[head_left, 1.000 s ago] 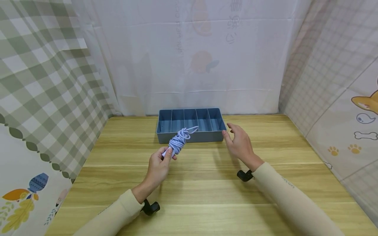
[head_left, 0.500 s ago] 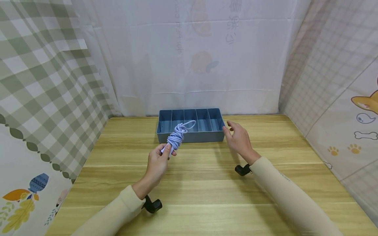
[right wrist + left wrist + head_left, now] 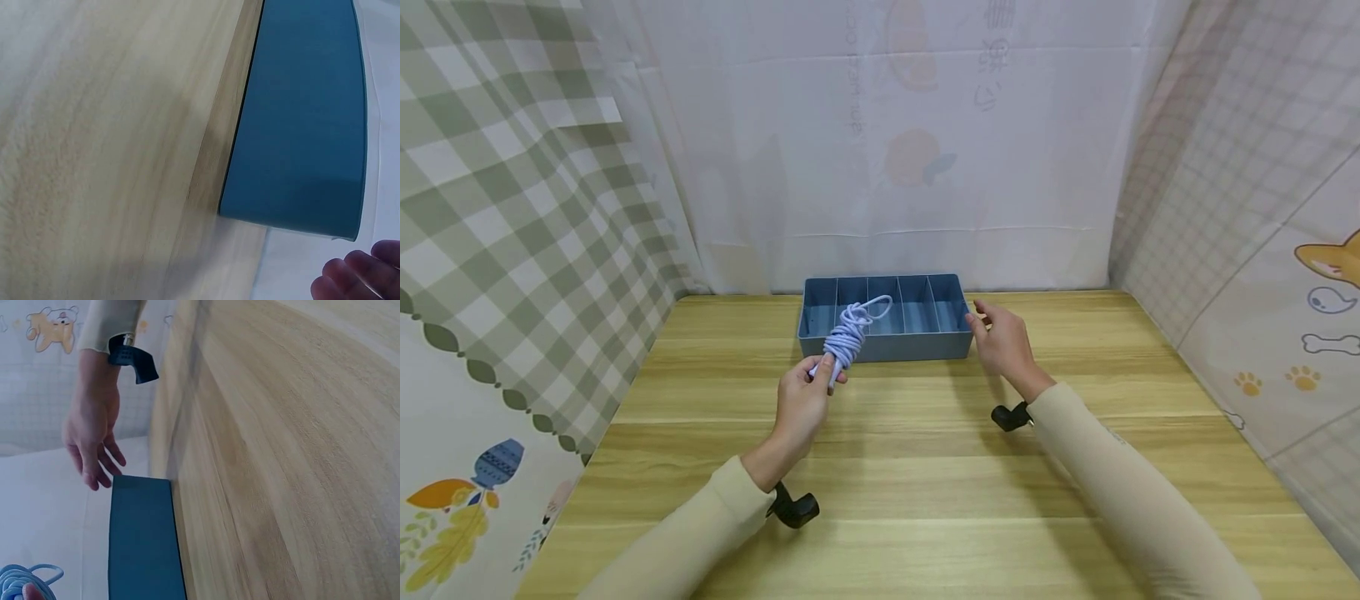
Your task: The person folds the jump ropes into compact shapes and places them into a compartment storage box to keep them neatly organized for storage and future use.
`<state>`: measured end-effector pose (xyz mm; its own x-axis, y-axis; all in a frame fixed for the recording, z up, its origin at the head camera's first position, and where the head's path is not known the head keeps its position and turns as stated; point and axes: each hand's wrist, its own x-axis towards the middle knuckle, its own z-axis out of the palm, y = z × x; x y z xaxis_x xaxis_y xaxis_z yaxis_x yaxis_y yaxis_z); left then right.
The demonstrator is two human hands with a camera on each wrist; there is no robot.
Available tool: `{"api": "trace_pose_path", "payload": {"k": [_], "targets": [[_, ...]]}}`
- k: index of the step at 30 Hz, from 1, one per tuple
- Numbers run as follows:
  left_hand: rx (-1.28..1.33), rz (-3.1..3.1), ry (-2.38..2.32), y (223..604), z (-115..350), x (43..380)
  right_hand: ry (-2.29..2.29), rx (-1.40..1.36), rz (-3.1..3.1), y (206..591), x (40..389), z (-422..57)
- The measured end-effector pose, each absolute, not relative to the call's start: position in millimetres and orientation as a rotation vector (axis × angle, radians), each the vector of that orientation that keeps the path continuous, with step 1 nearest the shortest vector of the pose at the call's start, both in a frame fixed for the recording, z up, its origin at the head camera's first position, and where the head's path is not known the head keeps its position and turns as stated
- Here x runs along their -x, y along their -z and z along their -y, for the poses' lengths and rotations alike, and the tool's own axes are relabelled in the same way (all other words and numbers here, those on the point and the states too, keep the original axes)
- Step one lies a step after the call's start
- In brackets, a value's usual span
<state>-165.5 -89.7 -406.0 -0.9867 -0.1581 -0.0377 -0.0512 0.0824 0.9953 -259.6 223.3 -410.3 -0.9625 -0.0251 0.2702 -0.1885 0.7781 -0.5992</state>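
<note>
A wound bundle of pale lavender cord [image 3: 845, 336] with a loop at its top is pinched at the lower end by my left hand [image 3: 803, 402]. The bundle is held in front of a blue divided storage box [image 3: 917, 347], and its loop overlaps the box's compartments in the head view. My right hand [image 3: 1004, 343] is by the box's right end, fingers loosely bent and holding nothing; whether it touches the rim I cannot tell. In the left wrist view the cord [image 3: 22, 582] shows only at the lower left corner. Fingertips [image 3: 350, 278] of the right hand appear beyond the box's end.
The box stands at the back of a wooden table [image 3: 880, 533], close to a white curtain [image 3: 820, 150]. A green checked cloth [image 3: 542, 192] hangs at the left, and a patterned cloth [image 3: 1240, 250] at the right. A black camera mount sits at each wrist.
My left hand has moved slightly forward, bringing the cord bundle up and more upright before the box. The right hand has shifted a little forward along the box's right end.
</note>
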Motion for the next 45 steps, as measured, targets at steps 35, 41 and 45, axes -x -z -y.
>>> {"api": "trace_pose_path", "payload": {"k": [35,41,45], "targets": [[-0.341,2.278,2.252,396,90,187,-1.086,-0.007,2.774,420,279,-220],[-0.312,2.309,2.232,395,91,192,-1.074,0.001,2.790,419,278,-219],[-0.312,2.333,2.185,393,92,198,-1.075,0.013,2.796,418,278,-219]]}}
